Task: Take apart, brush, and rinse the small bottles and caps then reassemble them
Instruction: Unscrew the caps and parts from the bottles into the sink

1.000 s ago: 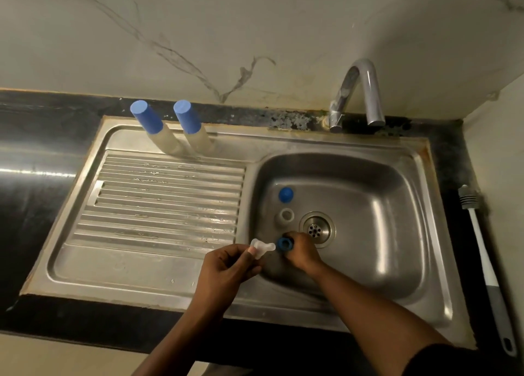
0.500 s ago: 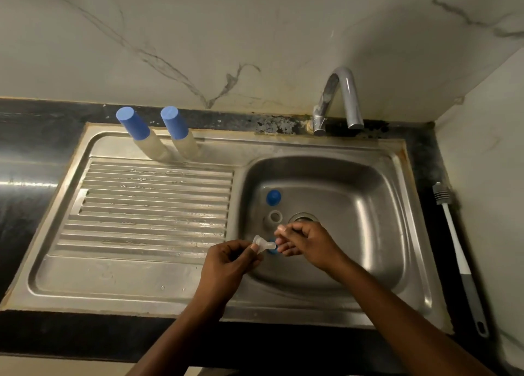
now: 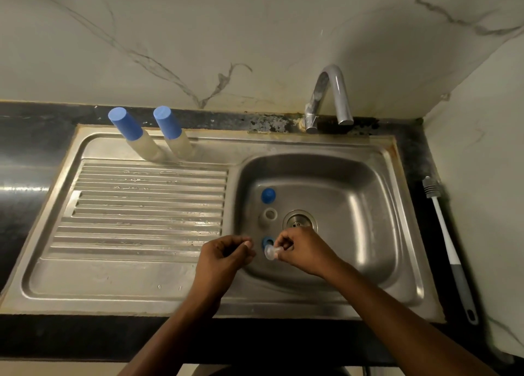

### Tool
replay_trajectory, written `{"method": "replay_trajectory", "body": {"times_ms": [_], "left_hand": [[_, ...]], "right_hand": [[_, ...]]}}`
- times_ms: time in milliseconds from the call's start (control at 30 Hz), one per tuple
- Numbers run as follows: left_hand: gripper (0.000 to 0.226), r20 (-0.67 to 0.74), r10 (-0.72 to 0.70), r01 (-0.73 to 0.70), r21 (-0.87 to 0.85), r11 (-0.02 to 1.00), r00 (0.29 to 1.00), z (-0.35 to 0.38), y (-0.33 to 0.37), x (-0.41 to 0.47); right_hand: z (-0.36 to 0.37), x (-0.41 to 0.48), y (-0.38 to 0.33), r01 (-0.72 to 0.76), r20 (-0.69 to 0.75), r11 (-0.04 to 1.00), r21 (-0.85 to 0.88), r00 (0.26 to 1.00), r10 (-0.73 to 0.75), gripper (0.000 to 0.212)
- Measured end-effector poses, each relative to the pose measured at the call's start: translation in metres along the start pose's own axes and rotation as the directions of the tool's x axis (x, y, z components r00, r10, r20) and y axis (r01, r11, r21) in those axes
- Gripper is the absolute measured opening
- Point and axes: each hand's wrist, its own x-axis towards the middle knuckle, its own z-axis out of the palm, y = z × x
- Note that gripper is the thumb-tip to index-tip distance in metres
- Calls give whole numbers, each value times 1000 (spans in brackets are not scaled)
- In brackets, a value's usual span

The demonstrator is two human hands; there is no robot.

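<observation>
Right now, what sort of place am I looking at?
Most likely a home kitchen: a stainless steel sink with a ribbed drainboard, a chrome tap against the marbled wall, and a bottle brush on the dark counter.

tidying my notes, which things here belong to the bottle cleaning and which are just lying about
Job: clear nozzle in right hand, blue ring, white ring, blue cap, two capped bottles, brush, tap.
Just there: drain strainer, black counter.
</observation>
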Motion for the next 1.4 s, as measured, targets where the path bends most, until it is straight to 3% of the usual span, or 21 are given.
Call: {"method": "replay_trajectory", "body": {"times_ms": [233,500,633,900,1200,1400], "left_hand": [[9,-17,5,-5,-14,1000,1000,-17,-6,1],[12,-5,10,-10,8,1000,1000,-35,-5,-5],[14,1,12,-12,29,1000,1000,-43,-4,-1],[11,2,85,-85,23,996,996,-55,11,17],[9,-81,223,-227,-42,973,971,-85,55,47],[10,-151,244,-262,-114,958,958,-110,83,68]], "right_hand": [[38,27,21,-36,128,954,-298,989,77,9],[62,37,39,-96,172,936,-339,972,162,20],[59,31,38,-135,111,942,-308,978,176,29],[3,21,-30,-42,-76,984,-175,997,29,7],[-54,45,-167,261,-246,961,-90,929,-275,10],[-60,96,-238,338,-292,935,-105,889,-354,14]]}}
